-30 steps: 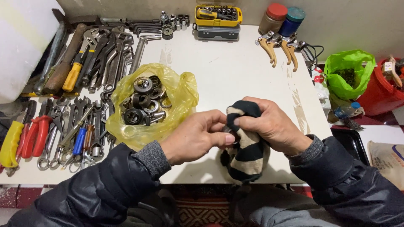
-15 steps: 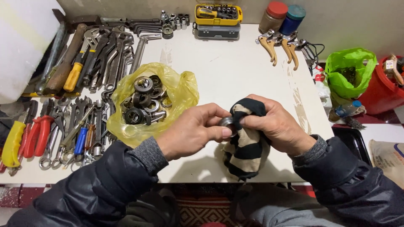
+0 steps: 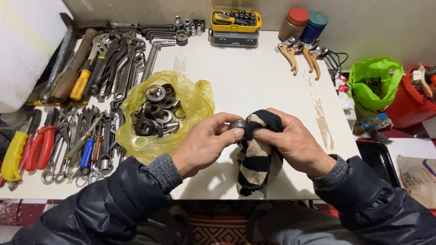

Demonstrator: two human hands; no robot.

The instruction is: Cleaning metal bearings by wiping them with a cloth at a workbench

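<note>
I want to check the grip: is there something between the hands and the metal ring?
The left hand touches the metal ring directly with bare fingertips. The right hand presses a striped cloth onto it, so the cloth lies between.

Yellow plastic bag point(image 3: 193, 97) mid-table, green bag point(image 3: 379, 79) right, printed sack point(image 3: 418, 177) far right

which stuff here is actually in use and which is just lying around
In use: left hand, right hand, metal ring, striped cloth.

Lying about: yellow bag of rings, wrenches, socket case, two jars, green bag.
</note>
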